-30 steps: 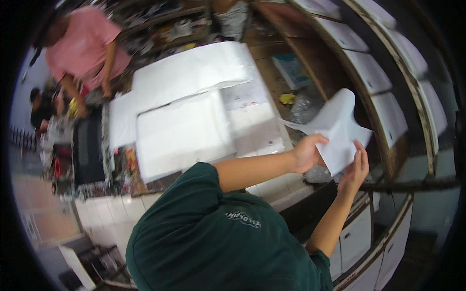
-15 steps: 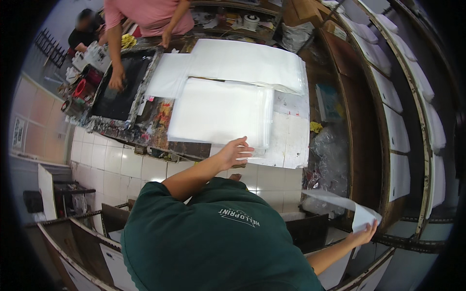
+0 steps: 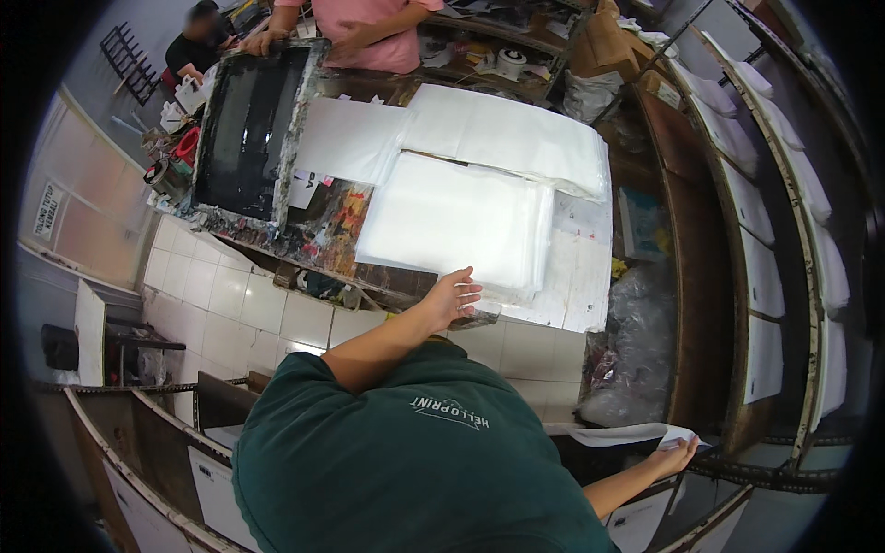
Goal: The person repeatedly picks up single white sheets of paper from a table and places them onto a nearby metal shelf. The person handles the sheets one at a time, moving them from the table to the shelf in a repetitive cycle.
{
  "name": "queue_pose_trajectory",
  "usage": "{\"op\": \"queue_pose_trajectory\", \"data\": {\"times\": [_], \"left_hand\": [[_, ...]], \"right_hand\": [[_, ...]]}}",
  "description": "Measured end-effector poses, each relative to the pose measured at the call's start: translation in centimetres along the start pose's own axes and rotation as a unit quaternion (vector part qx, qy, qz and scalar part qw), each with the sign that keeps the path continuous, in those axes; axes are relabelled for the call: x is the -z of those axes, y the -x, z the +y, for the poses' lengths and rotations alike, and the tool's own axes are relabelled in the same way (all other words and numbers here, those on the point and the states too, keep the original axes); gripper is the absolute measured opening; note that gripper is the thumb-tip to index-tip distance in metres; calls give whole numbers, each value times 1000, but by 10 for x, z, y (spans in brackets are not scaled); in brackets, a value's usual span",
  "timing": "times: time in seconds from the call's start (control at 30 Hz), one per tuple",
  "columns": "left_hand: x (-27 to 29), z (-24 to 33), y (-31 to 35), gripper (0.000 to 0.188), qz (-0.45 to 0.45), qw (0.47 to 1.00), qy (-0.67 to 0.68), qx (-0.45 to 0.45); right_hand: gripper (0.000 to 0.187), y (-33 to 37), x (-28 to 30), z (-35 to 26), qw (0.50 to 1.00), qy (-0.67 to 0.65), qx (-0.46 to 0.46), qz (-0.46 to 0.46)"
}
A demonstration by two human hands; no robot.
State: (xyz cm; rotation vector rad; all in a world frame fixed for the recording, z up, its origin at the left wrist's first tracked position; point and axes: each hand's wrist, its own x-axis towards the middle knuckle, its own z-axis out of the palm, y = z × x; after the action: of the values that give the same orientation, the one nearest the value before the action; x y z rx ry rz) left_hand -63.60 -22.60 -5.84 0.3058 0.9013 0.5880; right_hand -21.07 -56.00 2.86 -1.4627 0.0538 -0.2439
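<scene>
My left hand point(image 3: 452, 300) is open, fingers spread, at the near edge of a stack of thin white sheets point(image 3: 452, 221) on the worktable. It seems to hold nothing; whether it touches the stack I cannot tell. Out to my lower right, my right hand point(image 3: 676, 458) is closed on the edge of a thin white sheet point(image 3: 613, 435), which trails off to the left beside the shelving. A second white stack point(image 3: 507, 134) lies just beyond the first. Left of them, one white sheet point(image 3: 350, 138) lies flat on the table.
Across the table, a person in pink point(image 3: 373, 37) has a hand on a dark, ink-stained screen frame point(image 3: 253, 134), now tilted up. Drying racks point(image 3: 758, 267) with white sheets line the right. Crumpled clear plastic point(image 3: 631, 350) lies below the table's right end. More racks point(image 3: 166, 479) stand behind me.
My right hand has moved lower and slightly left with its sheet, which now hangs flatter. The co-worker's hand has gone from the screen's surface to its far edge, and the screen has tilted up.
</scene>
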Motion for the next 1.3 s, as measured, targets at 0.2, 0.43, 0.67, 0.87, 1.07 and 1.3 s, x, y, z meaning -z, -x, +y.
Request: {"op": "queue_pose_trajectory", "data": {"times": [0.2, 0.43, 0.67, 0.87, 1.07, 1.3], "left_hand": [[14, 34, -27, 35, 65, 997, 22, -38], [66, 68, -58, 53, 113, 988, 66, -87], [100, 108, -59, 82, 116, 947, 228, -195], [136, 146, -89, 118, -20, 878, 393, -274], [181, 185, -179, 75, 43, 980, 54, -187], [69, 186, -225, 50, 155, 939, 5, -308]], "right_hand": [[42, -2, -13, -4, 999, 22, 7, -24], [44, 13, -62, 8, 993, 16, -9, -119], [49, 35, -88, -4, 977, 14, -39, -209], [46, 50, -102, -48, 948, 158, 78, -267], [57, 51, -108, -150, 879, 284, 113, -367], [58, 10, 32, -290, 884, 415, 54, -207]]}}
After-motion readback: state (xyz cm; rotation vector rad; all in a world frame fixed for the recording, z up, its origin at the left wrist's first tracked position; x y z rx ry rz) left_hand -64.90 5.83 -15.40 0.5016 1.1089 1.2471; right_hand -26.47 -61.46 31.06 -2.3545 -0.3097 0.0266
